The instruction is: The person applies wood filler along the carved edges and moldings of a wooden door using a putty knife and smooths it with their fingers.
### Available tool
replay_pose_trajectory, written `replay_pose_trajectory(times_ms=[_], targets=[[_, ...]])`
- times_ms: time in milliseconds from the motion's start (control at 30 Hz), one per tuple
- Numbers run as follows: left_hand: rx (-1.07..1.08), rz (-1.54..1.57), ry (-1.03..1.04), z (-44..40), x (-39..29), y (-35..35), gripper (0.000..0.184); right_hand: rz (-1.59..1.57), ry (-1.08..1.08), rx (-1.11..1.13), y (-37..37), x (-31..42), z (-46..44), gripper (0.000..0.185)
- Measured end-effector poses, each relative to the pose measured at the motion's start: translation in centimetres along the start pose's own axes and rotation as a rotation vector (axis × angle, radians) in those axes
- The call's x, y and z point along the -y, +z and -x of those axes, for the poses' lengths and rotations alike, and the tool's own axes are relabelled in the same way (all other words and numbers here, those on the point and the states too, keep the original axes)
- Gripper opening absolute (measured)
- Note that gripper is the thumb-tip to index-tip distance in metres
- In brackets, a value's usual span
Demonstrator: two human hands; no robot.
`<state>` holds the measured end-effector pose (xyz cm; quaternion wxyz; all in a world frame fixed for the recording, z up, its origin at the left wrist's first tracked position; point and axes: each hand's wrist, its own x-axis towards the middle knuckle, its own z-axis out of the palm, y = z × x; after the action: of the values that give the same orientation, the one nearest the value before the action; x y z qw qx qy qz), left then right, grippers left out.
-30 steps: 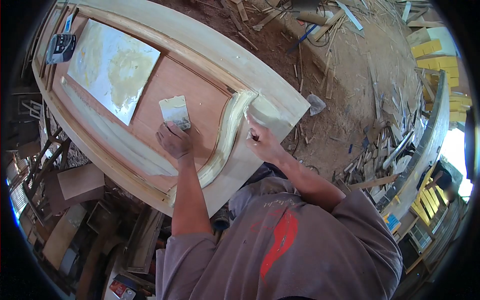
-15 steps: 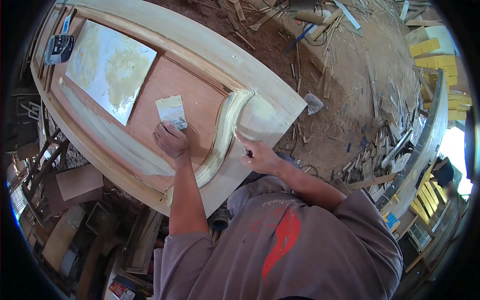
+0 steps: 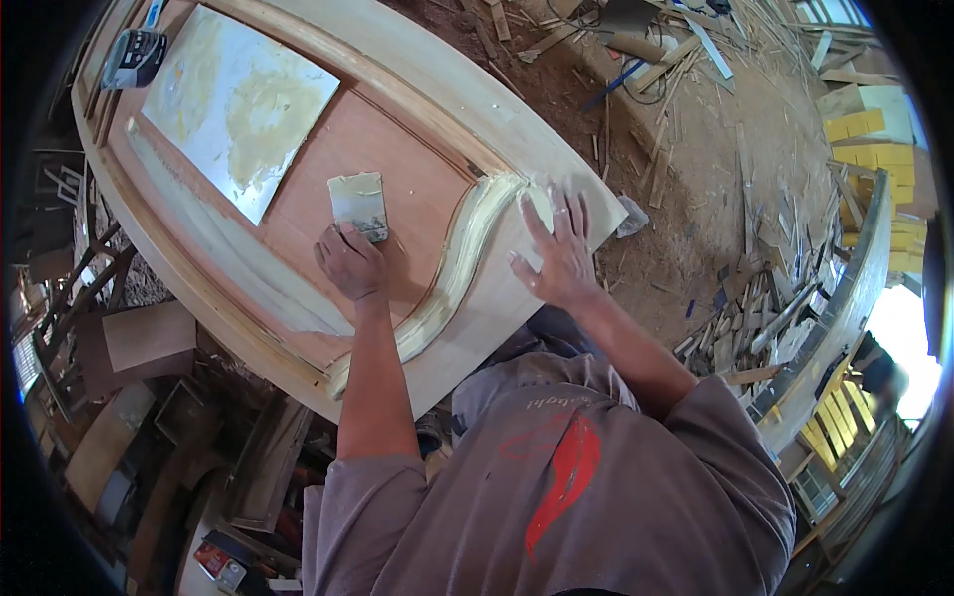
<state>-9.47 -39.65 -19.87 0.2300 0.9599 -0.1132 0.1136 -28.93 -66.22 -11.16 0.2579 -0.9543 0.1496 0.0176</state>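
My left hand [image 3: 350, 262] is closed round the lower end of a flat putty scraper [image 3: 358, 202], above the reddish wooden panel [image 3: 293, 204]. Pale putty coats the scraper's far edge. My right hand [image 3: 559, 243] has its fingers spread over the pale board [image 3: 505, 268] at the panel's right end, beside a curved moulding [image 3: 459, 266] thickly smeared with cream putty. Whether its fingertips touch the board cannot be told. A white sheet with putty patches [image 3: 241, 109] lies on the panel, left of the scraper.
A dark container [image 3: 134, 60] with a blue-handled tool sits at the panel's far left. Wood scraps [image 3: 740, 189] litter the dirt floor. On the right stands a long curved board [image 3: 845, 288], with yellow pieces [image 3: 874, 154] behind it.
My right hand has opened from a pointing shape, its fingers spreading, and moved up and right along the board. My left hand still holds the scraper. The view has shifted slightly.
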Motion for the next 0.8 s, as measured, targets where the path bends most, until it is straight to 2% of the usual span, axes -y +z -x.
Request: replay_pose_trajectory(times_ms=[167,367,800], targets=[[-0.018,0.020,0.031,-0.5,-0.6,-0.6,0.029,0.208,-0.049,-0.022,2.1,-1.8,-2.4,0.089],[-0.014,0.024,0.043,-0.4,-0.1,-0.4,0.027,0.265,-0.086,0.106,2.6,-0.2,-2.3,0.091],[-0.025,0.032,0.038,-0.6,-0.1,-0.5,0.027,0.184,-0.241,0.309,5.4,3.0,2.1,0.080]])
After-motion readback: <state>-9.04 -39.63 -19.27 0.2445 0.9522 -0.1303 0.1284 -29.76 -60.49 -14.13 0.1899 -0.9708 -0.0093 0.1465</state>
